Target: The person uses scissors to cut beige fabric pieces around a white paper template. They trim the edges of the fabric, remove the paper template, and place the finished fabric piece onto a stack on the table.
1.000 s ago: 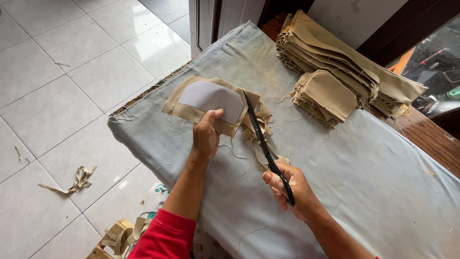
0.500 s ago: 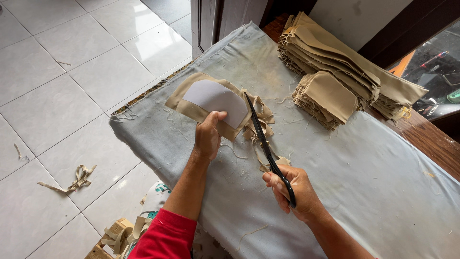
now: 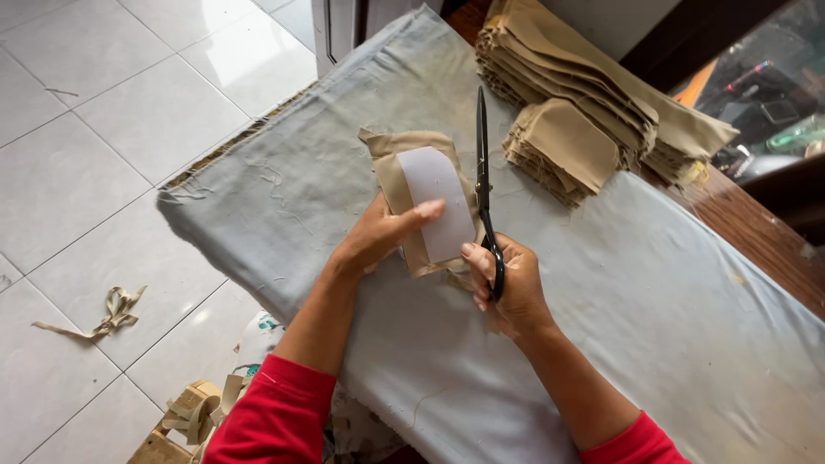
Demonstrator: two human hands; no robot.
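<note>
Left hand (image 3: 378, 236) presses flat on white template (image 3: 436, 204) atop tan fabric stack (image 3: 397, 185), now turned upright at frame centre; right hand (image 3: 507, 279) grips black scissors (image 3: 483, 180), blades shut, alongside stack's right edge — I read next side lined up.

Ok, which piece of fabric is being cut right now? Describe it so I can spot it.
Start at the grey cloth-covered table. Near its middle, between the left hand and the right hand holding black scissors, lies a tan fabric piece. Unlike the tan stacks behind, it lies apart and carries a pale rounded template on top.
</note>
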